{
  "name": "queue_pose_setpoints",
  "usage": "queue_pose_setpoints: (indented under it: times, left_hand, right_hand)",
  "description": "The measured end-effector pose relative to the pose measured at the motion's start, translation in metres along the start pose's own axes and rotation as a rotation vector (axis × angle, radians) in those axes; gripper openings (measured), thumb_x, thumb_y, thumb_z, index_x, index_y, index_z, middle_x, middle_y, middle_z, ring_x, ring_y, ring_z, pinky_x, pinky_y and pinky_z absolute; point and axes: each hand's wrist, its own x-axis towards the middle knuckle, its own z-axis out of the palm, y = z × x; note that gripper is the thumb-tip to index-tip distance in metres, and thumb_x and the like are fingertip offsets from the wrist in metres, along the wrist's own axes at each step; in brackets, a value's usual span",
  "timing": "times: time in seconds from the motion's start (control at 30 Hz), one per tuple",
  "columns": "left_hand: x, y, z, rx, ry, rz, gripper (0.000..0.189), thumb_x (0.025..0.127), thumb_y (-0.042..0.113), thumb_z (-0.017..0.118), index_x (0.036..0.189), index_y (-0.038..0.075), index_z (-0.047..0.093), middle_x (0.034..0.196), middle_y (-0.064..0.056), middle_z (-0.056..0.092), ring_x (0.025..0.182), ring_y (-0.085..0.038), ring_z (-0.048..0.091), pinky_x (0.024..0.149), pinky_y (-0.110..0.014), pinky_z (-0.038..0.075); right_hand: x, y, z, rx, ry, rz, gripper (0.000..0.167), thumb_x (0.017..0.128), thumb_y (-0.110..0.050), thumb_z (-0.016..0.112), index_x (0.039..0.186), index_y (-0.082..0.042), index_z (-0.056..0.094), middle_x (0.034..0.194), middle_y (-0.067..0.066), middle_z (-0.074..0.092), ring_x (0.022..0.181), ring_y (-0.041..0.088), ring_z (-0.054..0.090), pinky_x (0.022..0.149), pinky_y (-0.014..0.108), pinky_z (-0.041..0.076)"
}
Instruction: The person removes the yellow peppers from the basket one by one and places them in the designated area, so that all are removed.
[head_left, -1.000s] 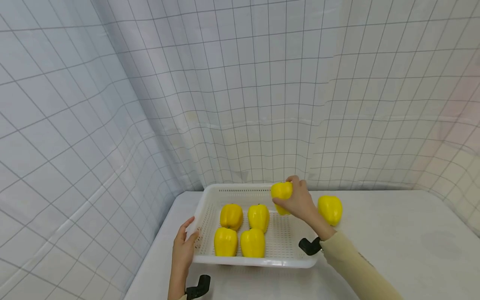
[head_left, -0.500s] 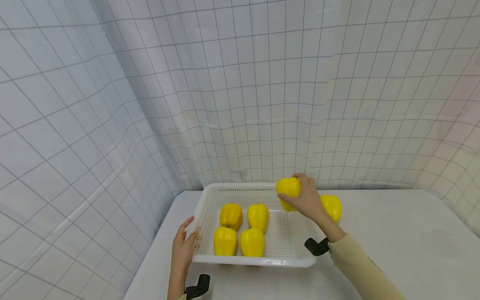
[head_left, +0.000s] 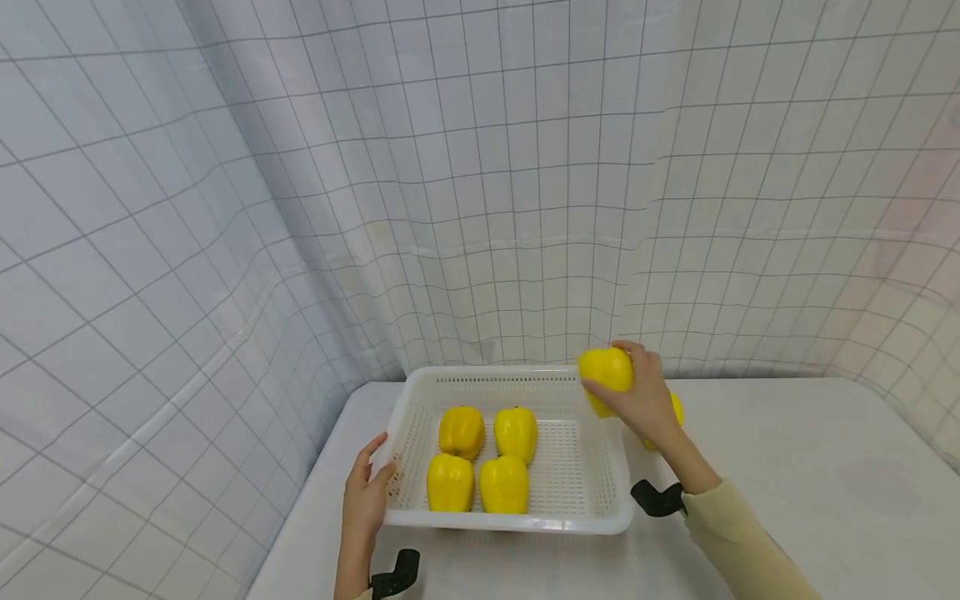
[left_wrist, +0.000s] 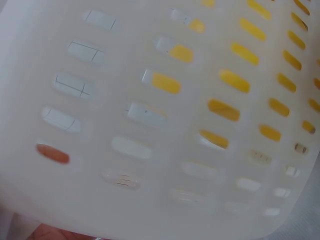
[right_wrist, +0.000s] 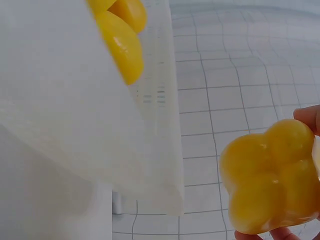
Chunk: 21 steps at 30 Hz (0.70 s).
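In the head view, my right hand [head_left: 649,398] grips a yellow bell pepper [head_left: 606,372] in the air at the back right corner of the white plastic basket [head_left: 510,523]. The pepper's lobed end [right_wrist: 270,177] faces the right wrist camera, with fingertips along its edges. My left hand [head_left: 365,500] holds the basket's left side, thumb at the rim. The perforated wall [left_wrist: 165,145] fills the left wrist view and hides most of that hand. Several yellow bell peppers [head_left: 505,485] stand in two rows inside, toward the left.
Another yellow bell pepper [head_left: 677,407] lies on the white table [head_left: 810,483] right of the basket, mostly hidden behind my right hand. A gridded white curtain [head_left: 487,208] hangs at the back and left. Black camera mounts [head_left: 658,499] sit on both wrists.
My right hand has carried its bell pepper to the right and slightly up, from over the basket toward its right edge, now covering much of the table pepper. The left hand stays put.
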Motion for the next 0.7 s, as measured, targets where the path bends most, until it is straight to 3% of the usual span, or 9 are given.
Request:
queue_pose_setpoints:
  times: [0.2, 0.6, 0.7]
  left_hand:
    - [0.000, 0.000, 0.000, -0.011, -0.001, 0.006, 0.048, 0.096, 0.011, 0.048, 0.143, 0.015, 0.041, 0.146, -0.019, 0.034, 0.127, -0.040, 0.035, 0.097, -0.058, 0.031]
    - [-0.001, 0.000, 0.001, 0.002, 0.004, 0.005, 0.048, 0.097, 0.012, 0.048, 0.144, 0.017, 0.041, 0.141, -0.019, 0.041, 0.115, -0.034, 0.047, 0.090, -0.050, 0.039]
    - [-0.001, 0.000, 0.000, -0.003, 0.004, 0.002, 0.048, 0.096, 0.012, 0.049, 0.144, 0.016, 0.041, 0.143, -0.019, 0.039, 0.119, -0.037, 0.043, 0.093, -0.053, 0.037]
  right_hand:
    - [-0.004, 0.014, -0.012, -0.015, 0.059, 0.010, 0.074, 0.081, -0.042, 0.072, 0.139, -0.011, 0.039, 0.126, 0.022, 0.037, 0.097, 0.035, 0.047, 0.077, 0.051, 0.042]
    - [-0.011, 0.044, -0.042, 0.015, 0.220, -0.007, 0.070, 0.083, -0.032, 0.071, 0.139, -0.004, 0.038, 0.124, 0.025, 0.036, 0.101, 0.038, 0.041, 0.078, 0.055, 0.042]
    - [-0.011, 0.052, -0.049, 0.018, 0.267, 0.002, 0.070, 0.083, -0.030, 0.072, 0.139, -0.004, 0.038, 0.127, 0.026, 0.036, 0.103, 0.039, 0.040, 0.078, 0.055, 0.042]
